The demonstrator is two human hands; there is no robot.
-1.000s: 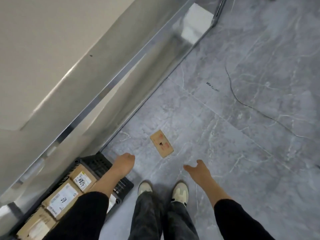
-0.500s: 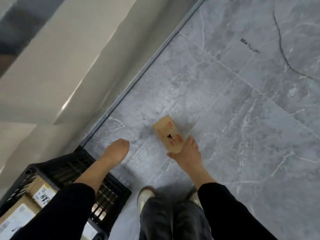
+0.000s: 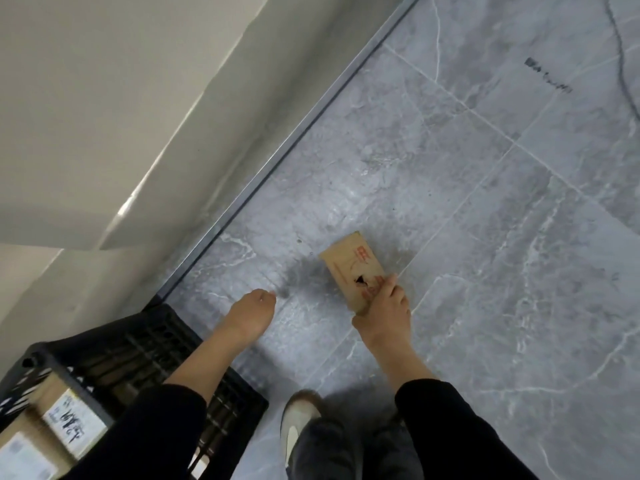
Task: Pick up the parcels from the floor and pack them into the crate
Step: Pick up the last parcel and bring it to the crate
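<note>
Since reaching down, right hand [image 3: 382, 311] now grips the parcel [image 3: 353, 268], tilting it off the floor [image 3: 485, 237]; left hand [image 3: 254, 311] hangs loose, empty; crate [image 3: 145, 344] next.

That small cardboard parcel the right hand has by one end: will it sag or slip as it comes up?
Probably stiff: the parcel shows straight edges though the right hand grips only its near end. Likely light, since one hand manages it. Matte cardboard should grip well; the dark tear-like mark on top may be a weak spot.
</note>
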